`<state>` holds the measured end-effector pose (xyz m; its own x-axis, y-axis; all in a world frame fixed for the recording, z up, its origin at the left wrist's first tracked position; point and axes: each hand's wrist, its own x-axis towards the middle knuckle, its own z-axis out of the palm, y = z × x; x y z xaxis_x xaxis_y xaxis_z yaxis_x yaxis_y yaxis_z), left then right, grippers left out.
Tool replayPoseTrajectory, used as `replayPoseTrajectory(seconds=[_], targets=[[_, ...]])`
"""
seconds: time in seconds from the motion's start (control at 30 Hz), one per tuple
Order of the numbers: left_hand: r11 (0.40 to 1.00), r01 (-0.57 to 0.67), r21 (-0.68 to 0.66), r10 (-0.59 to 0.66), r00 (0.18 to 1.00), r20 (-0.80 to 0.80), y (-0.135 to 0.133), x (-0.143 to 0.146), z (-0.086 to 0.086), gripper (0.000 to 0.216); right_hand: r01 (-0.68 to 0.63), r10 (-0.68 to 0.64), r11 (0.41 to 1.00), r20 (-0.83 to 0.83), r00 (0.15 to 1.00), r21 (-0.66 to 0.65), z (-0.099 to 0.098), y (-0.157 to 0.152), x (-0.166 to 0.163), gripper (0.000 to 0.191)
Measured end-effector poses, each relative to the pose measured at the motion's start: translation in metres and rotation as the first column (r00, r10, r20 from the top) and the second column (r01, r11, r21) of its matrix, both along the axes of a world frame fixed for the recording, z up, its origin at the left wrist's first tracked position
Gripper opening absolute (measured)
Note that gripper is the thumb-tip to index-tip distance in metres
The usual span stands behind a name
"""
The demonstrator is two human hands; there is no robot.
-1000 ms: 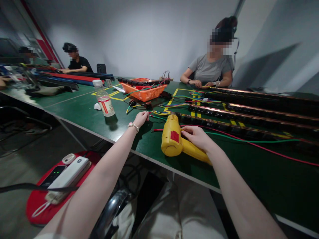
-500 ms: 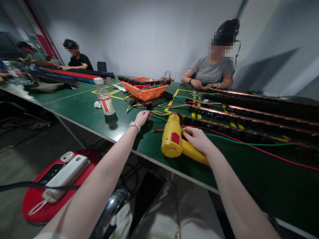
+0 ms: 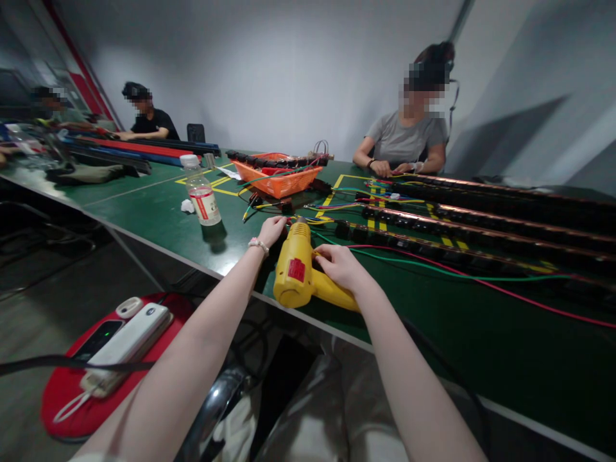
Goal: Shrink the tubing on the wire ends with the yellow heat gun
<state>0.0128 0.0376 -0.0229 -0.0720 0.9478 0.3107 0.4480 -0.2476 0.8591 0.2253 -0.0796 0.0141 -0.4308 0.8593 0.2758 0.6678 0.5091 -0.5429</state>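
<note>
My right hand [image 3: 339, 264] grips the handle of a yellow heat gun [image 3: 294, 266], fingers wrapped round it. The gun's nozzle points away from me, close beside my left hand [image 3: 273, 231]. That hand is closed in a pinch on the ends of thin wires [image 3: 320, 220], partly hidden behind the nozzle. These yellow and other coloured wires run from a long dark strip [image 3: 414, 242] with a coppery edge. Past my right hand, a red wire [image 3: 462, 273] and a green wire [image 3: 433, 269] stretch across the green table [image 3: 240, 247].
An upright plastic bottle [image 3: 203, 196] and a crumpled white tissue [image 3: 187, 206] are left of my hands. Beyond stands an orange basket [image 3: 279, 186]. More strips [image 3: 505, 221] lie right. A co-worker [image 3: 409, 144] sits opposite. A red stool [image 3: 62, 398] holds devices.
My right hand has moved the heat gun left, bringing its nozzle up to the wires by my left hand. My left hand stays nearly in place.
</note>
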Motion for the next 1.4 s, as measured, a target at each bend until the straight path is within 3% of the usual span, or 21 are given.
replayPoseTrajectory(seconds=[0.27, 0.6, 0.8, 1.0, 1.2, 1.4], targets=[[0.997, 0.062, 0.050, -0.071, 0.976, 0.207, -0.001, -0.002, 0.005, 0.030, -0.039, 0.038, 0.999, 0.008, 0.999, 0.021, 0.004, -0.001, -0.019, 0.023], [0.998, 0.069, 0.000, -0.068, 0.973, 0.223, -0.002, -0.003, 0.005, 0.028, -0.038, 0.037, 0.998, 0.033, 0.999, 0.041, 0.001, 0.001, -0.013, 0.022], [0.995, 0.041, 0.087, -0.055, 0.983, 0.173, -0.001, -0.002, 0.004, 0.027, -0.027, 0.024, 0.998, 0.047, 0.999, 0.053, -0.001, 0.003, 0.006, 0.021], [0.997, 0.037, 0.074, -0.049, 0.984, 0.172, 0.001, -0.002, 0.002, 0.029, 0.057, -0.058, 0.996, 0.020, 0.998, 0.067, -0.005, 0.004, 0.040, 0.020], [0.994, 0.109, 0.023, -0.112, 0.980, 0.165, -0.003, -0.003, 0.005, 0.033, 0.122, -0.121, 0.988, -0.011, 0.993, 0.097, -0.005, 0.003, 0.066, 0.015], [0.985, 0.172, 0.026, -0.174, 0.970, 0.169, -0.004, -0.001, 0.004, 0.033, 0.158, -0.159, 0.982, -0.001, 0.987, 0.101, -0.004, 0.002, 0.068, 0.015]])
